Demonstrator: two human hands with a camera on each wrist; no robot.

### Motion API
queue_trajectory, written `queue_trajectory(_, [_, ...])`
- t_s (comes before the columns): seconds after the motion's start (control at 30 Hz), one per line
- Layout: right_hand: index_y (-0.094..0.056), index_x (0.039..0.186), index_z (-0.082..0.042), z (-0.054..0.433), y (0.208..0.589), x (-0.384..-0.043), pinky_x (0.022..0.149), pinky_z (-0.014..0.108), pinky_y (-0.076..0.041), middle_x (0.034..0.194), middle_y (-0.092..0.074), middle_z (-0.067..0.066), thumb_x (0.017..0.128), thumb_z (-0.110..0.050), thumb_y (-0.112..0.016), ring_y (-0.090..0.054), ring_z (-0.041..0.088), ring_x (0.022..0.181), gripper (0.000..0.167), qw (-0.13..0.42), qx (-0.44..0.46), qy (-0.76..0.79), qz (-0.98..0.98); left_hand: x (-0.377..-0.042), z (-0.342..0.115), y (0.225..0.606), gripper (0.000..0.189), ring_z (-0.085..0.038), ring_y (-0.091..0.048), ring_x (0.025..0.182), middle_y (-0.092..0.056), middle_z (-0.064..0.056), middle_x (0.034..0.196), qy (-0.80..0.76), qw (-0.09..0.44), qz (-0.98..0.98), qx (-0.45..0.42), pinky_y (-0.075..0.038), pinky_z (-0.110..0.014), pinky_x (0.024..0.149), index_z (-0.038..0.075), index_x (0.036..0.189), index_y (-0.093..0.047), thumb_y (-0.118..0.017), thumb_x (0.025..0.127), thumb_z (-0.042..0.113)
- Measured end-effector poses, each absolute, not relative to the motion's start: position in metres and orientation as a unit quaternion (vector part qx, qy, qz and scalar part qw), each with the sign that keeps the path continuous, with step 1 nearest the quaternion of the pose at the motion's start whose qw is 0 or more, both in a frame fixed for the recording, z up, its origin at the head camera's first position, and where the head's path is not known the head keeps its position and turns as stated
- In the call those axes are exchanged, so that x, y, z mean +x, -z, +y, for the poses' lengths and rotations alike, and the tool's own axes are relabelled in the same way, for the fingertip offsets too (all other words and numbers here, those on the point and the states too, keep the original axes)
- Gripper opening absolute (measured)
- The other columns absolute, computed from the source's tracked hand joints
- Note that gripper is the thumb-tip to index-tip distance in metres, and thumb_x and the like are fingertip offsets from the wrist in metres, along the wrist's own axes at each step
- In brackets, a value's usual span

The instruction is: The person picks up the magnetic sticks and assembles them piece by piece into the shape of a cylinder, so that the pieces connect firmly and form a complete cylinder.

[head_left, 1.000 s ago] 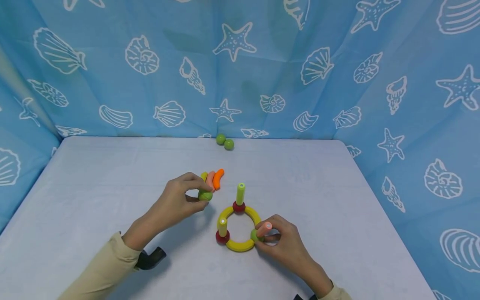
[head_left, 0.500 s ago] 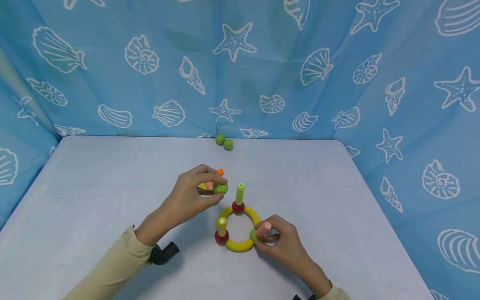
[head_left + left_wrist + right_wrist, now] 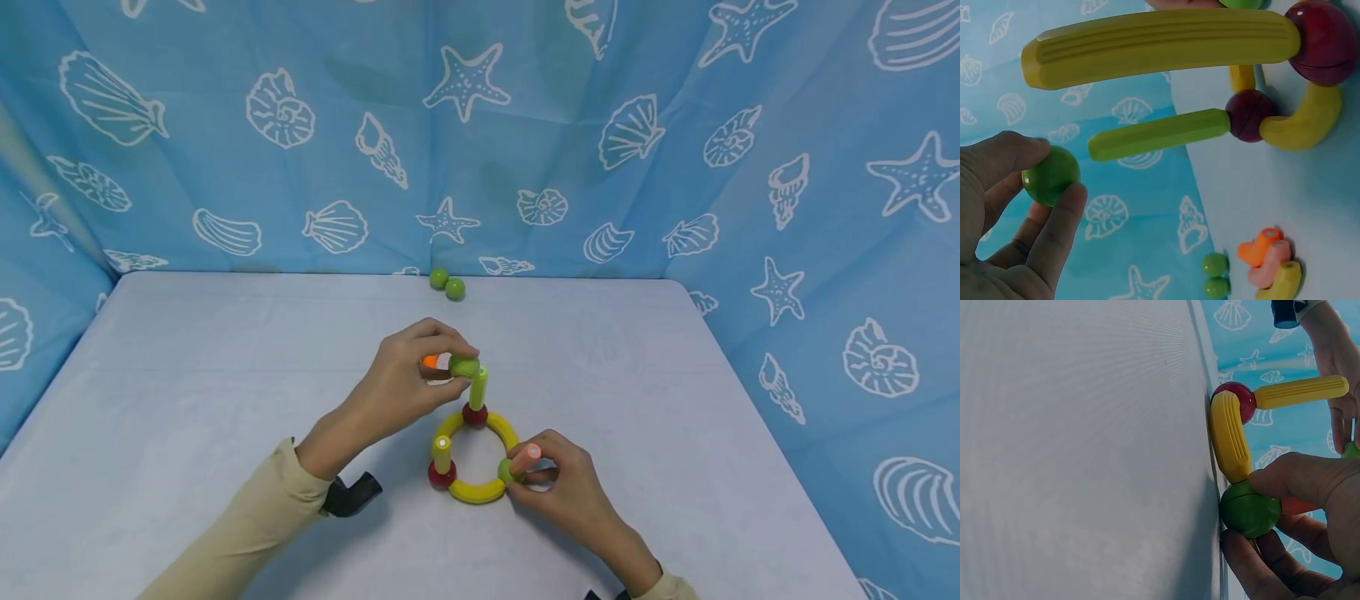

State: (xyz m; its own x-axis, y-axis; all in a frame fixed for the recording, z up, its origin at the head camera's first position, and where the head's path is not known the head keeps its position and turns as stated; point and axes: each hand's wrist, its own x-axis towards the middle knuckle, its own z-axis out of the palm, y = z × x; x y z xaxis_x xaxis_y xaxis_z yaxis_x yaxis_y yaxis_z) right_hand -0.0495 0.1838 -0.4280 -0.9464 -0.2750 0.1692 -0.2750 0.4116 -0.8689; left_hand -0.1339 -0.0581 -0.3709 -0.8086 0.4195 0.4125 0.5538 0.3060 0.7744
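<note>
"While the left hand [image 3: 405,375] pinches a glossy green ball [image 3: 462,367] between thumb and fingers, just beside the tip of an upright light-green rod [image 3: 478,392], what would help?"

"I take the step to be lining ball and tip up. Grip the ball round its sides, leave its underside bare, and come down straight; a sideways knock could tip the rod off the dark red ball [image 3: 475,415] at its foot. The left wrist view shows a gap between ball and tip."

"And the right hand [image 3: 562,479]?"

"Its thumb and fingers pinch a second green ball [image 3: 1247,512], part of a low ring of curved yellow pieces [image 3: 476,492]. A salmon-pink rod [image 3: 526,458] looks tilted towards those fingers; a steady grip should stop the ring shifting."

"Any containers?"

"None that I can see. Beyond the left fingers, a curved orange piece [image 3: 1260,247], a curved pink piece [image 3: 1269,265] and a loose yellow piece [image 3: 1285,280] lie straight on the white tabletop [image 3: 637,358]; farther past those fingertips sit two green balls [image 3: 454,289]."
</note>
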Motion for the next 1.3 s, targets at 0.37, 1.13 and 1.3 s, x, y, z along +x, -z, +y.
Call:
queue_trajectory(0.37, [-0.068,0.088,-0.008,0.190,0.450,-0.055,0.068,0.038,-0.060,0.100,-0.067,0.009,0.071,0.011,-0.084,-0.067,0.020,0.089,0.029,0.001,-0.158,0.513,0.844,-0.140,-0.048,0.372,0.026,-0.014,-0.064,0.096,-0.061,-0.001,0.107,0.501,0.055,-0.805,-0.312,-0.058,-0.024,0.074,0.006,0.106,-0.075,-0.080,0.081,-0.002])
queue_trajectory(1.13, [-0.067,0.085,-0.003,0.186,0.433,-0.051,0.064,0.040,-0.060,0.097,-0.068,0.013,0.069,0.015,-0.082,-0.068,0.024,0.086,0.028,-0.020,-0.177,0.522,0.834,-0.137,-0.039,0.369,0.025,-0.012,-0.062,0.097,-0.060,0.001,0.108,0.463,0.056,-0.820,-0.332,-0.057,-0.024,0.077,0.008,0.106,-0.075,-0.079,0.083,0.001])
queue_trajectory(1.3, [-0.067,0.085,-0.003,0.186,0.433,-0.051,0.065,0.041,-0.060,0.097,-0.068,0.012,0.069,0.014,-0.083,-0.068,0.026,0.086,0.028,-0.018,-0.176,0.523,0.834,-0.137,-0.039,0.370,0.025,-0.013,-0.062,0.099,-0.060,0.000,0.110,0.462,0.056,-0.820,-0.334,-0.057,-0.024,0.077,0.006,0.108,-0.075,-0.079,0.083,0.002])
